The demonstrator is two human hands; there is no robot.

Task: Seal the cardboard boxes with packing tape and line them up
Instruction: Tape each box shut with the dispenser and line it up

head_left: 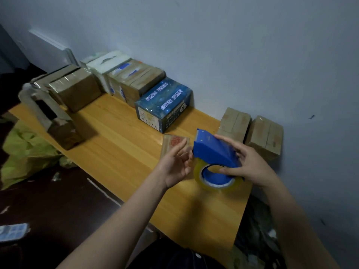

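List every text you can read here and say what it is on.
"高端品质", seemingly, upside down on top of the blue box; its other print is too blurred.
Red stamp on the flat packet: unreadable.
Blue labels on the brown boxes by the wall: unreadable.
Tape dispenser: no text shows.

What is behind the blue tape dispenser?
A small flat cardboard box with a red mark lies behind the tape dispenser. The dispenser and the left hand cover its near edge.

Beyond the left fingers (179,150), the blue box (164,105) bears white Chinese print, upside down; "高端品质" is legible, the rest too blurred.
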